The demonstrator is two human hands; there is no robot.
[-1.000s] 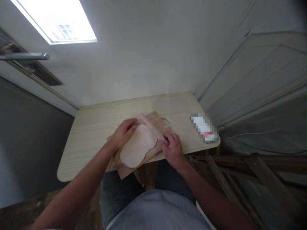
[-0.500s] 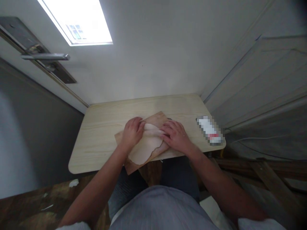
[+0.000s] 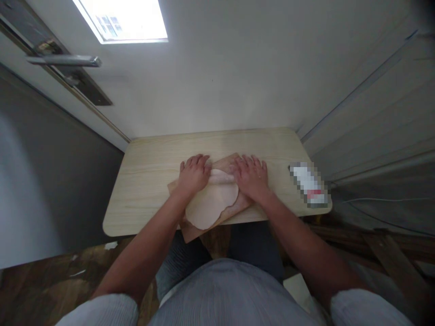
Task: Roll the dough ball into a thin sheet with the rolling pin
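Note:
A pale, flattened sheet of dough [image 3: 210, 206] lies on a brown wooden board [image 3: 192, 234], which sits askew at the table's front edge. Across the far part of the dough runs a light rolling pin [image 3: 222, 179], seen only between my hands. My left hand [image 3: 195, 174] rests over its left end, fingers stretched forward. Over the right end lies my right hand [image 3: 250, 175], its fingers spread and pointing away from me. Both palms press down on the pin, and its ends are hidden beneath them.
The board rests on a light wood-grain table [image 3: 142, 190] pushed against a white door with a metal handle [image 3: 64, 60]. A blurred-out white and red item [image 3: 309, 184] lies at the table's right end. Cables [image 3: 384, 199] run along the right wall.
My hands have moved slightly forward over the rolling pin, and their fingers now reach farther out. More of the dough's right side shows. The whole view has shifted a little.

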